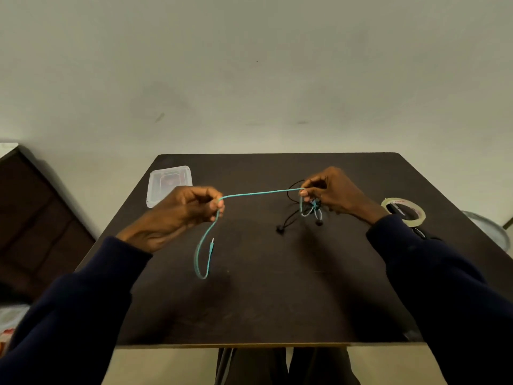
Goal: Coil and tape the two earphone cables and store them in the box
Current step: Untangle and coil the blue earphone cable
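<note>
The table [277, 301] carried all items. Above it, my left hand [183, 209] held the teal earphone cable [261, 192] in a closed pinch grip. My right hand [330, 194] pinched the same cable near its earbud end, above a few small hanging loops. The run between the grips was nearly straight, and the plug [212, 244] end dangled below the left.

I judged the step to be coiling. It called for light tension, even loops gathered into the right grip, and the plug end fed in last.

The box [169, 184] sat at the far left of the table. Something reddish showed through it, but neither cable was inside. The tape roll [403, 212] lay near my right wrist. The black earphone cable [288, 218] lay uncoiled under the right hand and had to be kept out of the loops.
</note>
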A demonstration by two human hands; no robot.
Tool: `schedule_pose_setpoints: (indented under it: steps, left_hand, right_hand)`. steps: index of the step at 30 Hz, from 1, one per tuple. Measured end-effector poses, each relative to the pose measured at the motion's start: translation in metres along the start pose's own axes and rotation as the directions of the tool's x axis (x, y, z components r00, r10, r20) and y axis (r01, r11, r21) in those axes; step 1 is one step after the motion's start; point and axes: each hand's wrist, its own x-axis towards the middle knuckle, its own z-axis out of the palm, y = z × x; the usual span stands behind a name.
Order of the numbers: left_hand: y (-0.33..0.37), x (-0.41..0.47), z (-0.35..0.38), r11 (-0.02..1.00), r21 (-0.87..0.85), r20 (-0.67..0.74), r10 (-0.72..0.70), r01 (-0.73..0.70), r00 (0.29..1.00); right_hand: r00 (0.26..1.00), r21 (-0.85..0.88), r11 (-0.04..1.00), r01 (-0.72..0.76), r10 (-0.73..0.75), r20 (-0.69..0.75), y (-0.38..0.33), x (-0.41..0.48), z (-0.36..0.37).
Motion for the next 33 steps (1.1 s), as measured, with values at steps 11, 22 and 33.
schedule_pose_setpoints:
  steps: [11, 22, 33]
  left_hand:
    - [-0.024, 0.016, 0.007, 0.781, 0.583, -0.082, -0.219, 0.225, 0.972]
    - [0.025, 0.03, 0.034, 0.072, 0.883, -0.453, -0.121, 0.463, 0.883]
    - [0.001, 0.067, 0.065, 0.848, 0.53, -0.1, 0.072, -0.008, 0.992]
  right_hand:
    - [1.0, 0.072, 0.997, -0.024, 0.023, 0.013, -0.006, 0.007, 0.006]
    - [0.996, 0.144, 0.989, -0.04, 0.027, 0.089, -0.021, 0.006, 0.004]
    - [0.989, 0.273, 0.962, 0.025, -0.064, 0.134, -0.034, 0.004, 0.015]
